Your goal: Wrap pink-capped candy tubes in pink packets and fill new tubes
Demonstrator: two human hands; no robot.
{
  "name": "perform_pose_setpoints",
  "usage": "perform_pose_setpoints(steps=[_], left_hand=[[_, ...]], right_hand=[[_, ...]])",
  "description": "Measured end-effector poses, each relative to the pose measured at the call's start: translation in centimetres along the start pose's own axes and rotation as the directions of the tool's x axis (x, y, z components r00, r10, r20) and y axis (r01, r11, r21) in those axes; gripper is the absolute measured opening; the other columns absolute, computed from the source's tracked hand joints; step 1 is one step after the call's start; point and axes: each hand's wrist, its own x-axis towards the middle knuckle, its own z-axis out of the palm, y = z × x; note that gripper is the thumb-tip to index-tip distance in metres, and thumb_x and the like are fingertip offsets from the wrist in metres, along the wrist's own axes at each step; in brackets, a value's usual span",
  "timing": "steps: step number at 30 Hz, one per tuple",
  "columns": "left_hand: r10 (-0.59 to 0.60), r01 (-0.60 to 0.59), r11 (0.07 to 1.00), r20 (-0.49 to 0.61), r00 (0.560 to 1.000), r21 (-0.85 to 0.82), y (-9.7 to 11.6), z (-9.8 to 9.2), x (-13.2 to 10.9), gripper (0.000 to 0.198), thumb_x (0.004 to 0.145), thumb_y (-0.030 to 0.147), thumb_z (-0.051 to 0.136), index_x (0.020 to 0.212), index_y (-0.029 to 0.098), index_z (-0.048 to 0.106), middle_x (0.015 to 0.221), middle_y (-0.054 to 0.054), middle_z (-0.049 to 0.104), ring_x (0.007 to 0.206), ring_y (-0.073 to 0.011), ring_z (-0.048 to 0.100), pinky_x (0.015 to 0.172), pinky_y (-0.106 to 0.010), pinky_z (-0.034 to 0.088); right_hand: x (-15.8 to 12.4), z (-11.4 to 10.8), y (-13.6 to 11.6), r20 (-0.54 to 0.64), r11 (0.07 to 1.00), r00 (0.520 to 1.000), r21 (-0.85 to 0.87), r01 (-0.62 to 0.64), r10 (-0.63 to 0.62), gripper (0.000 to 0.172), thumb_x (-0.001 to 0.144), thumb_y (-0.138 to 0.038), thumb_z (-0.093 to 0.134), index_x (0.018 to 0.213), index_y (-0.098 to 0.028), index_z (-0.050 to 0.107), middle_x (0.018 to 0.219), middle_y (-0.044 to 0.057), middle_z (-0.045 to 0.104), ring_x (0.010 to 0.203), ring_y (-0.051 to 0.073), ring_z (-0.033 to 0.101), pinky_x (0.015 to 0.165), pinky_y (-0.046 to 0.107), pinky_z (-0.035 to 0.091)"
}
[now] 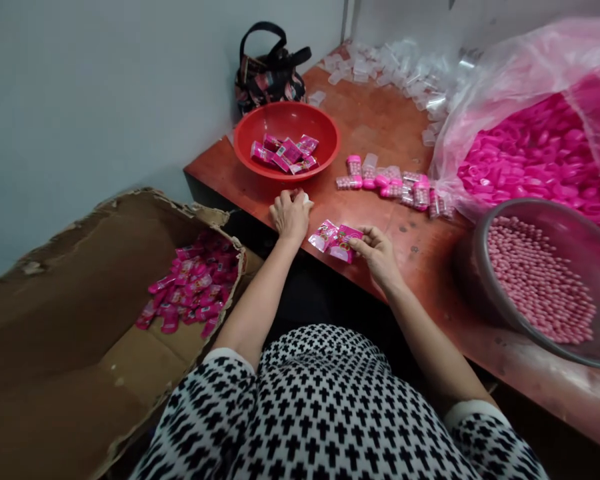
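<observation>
**Sachets:** two pink foil sachets (pixel 336 241) are sitting side by side at the near edge of a reddish-brown table top (pixel 420 267), their shared long axis pointing crosswise to the person and dipping slightly toward the right.

**Right hand** (pixel 375 257): is pinching the sachets' right end between thumb and fingers, the grip nearly closed, with the forearm reaching in from the lower right.

**Left hand** (pixel 291 215): is curling almost shut over a small whitish item (pixel 307 198), mostly hidden, just beside the sachets, with the forearm reaching in from the lower left and a black-and-white patterned sleeve (pixel 230 393) ending above the elbow.

**Containers:** a red plastic bowl (pixel 286 117) is holding a loose pile of sachets (pixel 285 153). An open cardboard box (pixel 80 313) on the left is holding a scattered heap of sachets (pixel 190 283). A grey bowl (pixel 473 267) on the right is holding many pink oval pills (pixel 535 280). A clear plastic bag (pixel 510 87) is spilling pink bottle caps (pixel 530 147).

**Also on the table:** a row of small capped bottles (pixel 390 187) is lying near the bag, clear plastic pieces (pixel 385 67) are piling up along the far end, and a dark handled bag (pixel 273 77) is standing beyond the red bowl
</observation>
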Motion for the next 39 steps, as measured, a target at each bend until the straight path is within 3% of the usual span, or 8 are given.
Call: perform_pose_setpoints(steps=[6,12,16,20,24,31,35,39], left_hand=[[0.012,-0.015,0.982,-0.019,1.000,-0.190,-0.5,1.3,1.4,0.023,0.080,0.029,0.064,0.100,0.021,0.070,0.114,-0.012,0.061,0.112,-0.0307,0.051,0.101,-0.047,0.036],[-0.037,0.094,0.757,0.101,0.994,-0.646,2.1,-2.6,-4.4,0.050,0.072,0.047,0.071,0.114,0.019,0.066,0.116,-0.011,0.064,0.108,-0.0249,0.058,0.098,-0.038,0.045],[0.061,0.560,0.298,0.601,0.797,-0.773,4.7,-4.3,-8.1,0.043,0.071,0.054,0.069,0.086,0.014,0.073,0.082,-0.008,0.070,0.073,-0.0176,0.067,0.070,-0.031,0.056],[0.028,0.698,0.157,0.709,0.704,-0.699,5.0,-4.2,-8.4,0.033,0.058,0.041,0.081,0.068,0.011,0.073,0.070,-0.005,0.067,0.061,-0.0116,0.063,0.060,-0.024,0.057],[-0.099,0.716,0.132,0.710,0.697,-0.685,4.3,-4.2,-8.3,0.028,0.055,0.034,0.084,0.068,0.010,0.074,0.066,-0.007,0.069,0.057,-0.0116,0.063,0.055,-0.021,0.055],[-0.239,0.742,-0.019,0.724,0.647,-0.670,3.8,-4.9,-8.9,0.027,0.053,0.030,0.085,0.066,0.010,0.073,0.066,-0.008,0.070,0.054,-0.0119,0.063,0.051,-0.021,0.052],[-0.261,0.733,-0.084,0.725,0.638,-0.675,2.9,-5.4,-8.6,0.029,0.050,0.031,0.086,0.062,0.010,0.070,0.067,-0.007,0.070,0.055,-0.0111,0.062,0.050,-0.020,0.050],[-0.294,0.707,-0.185,0.725,0.623,-0.682,2.1,-5.4,-8.4,0.031,0.050,0.032,0.086,0.061,0.011,0.065,0.062,-0.003,0.067,0.051,-0.0092,0.060,0.048,-0.019,0.049]], right_hand=[[-0.1,-0.5,-1.4,-0.016,0.999,0.999,-0.029,-0.031,0.031,0.033,0.063,-0.034,0.074,0.087,-0.021,0.056,0.066,-0.006,0.062,0.053,0.008,0.052,0.049,0.020,0.042],[0.6,-1.6,-1.9,0.066,0.997,0.996,-0.044,-0.062,0.065,0.036,0.062,-0.034,0.075,0.088,-0.021,0.055,0.065,-0.006,0.061,0.051,0.008,0.052,0.047,0.019,0.040],[1.4,-1.9,-2.1,0.213,0.990,0.974,-0.133,-0.052,0.079,0.041,0.061,-0.034,0.077,0.092,-0.019,0.056,0.063,-0.006,0.060,0.053,0.008,0.054,0.049,0.019,0.040],[2.7,-1.8,-2.8,0.350,0.949,0.930,-0.314,0.005,0.111,0.039,0.066,-0.035,0.075,0.096,-0.017,0.058,0.064,-0.005,0.061,0.054,0.009,0.054,0.052,0.021,0.041],[5.7,-1.0,-4.1,0.369,0.787,0.923,-0.599,0.147,0.108,0.032,0.079,-0.040,0.064,0.099,-0.016,0.061,0.065,0.000,0.062,0.058,0.014,0.057,0.057,0.026,0.046],[13.8,3.6,-4.0,0.160,0.067,0.954,-0.981,0.183,-0.254,0.040,0.092,-0.044,0.046,0.117,-0.015,0.059,0.127,0.021,0.053,0.114,0.036,0.050,0.085,0.051,0.046],[14.3,3.1,-2.0,0.325,0.014,0.926,-0.943,0.333,-0.194,0.030,0.092,-0.027,0.043,0.103,-0.008,0.064,0.115,0.022,0.060,0.118,0.034,0.047,0.096,0.049,0.041],[10.3,-0.7,-0.7,0.626,0.214,0.764,-0.733,0.645,-0.157,0.029,0.088,-0.011,0.036,0.095,-0.016,0.064,0.111,0.012,0.066,0.122,0.022,0.050,0.109,0.044,0.033]])
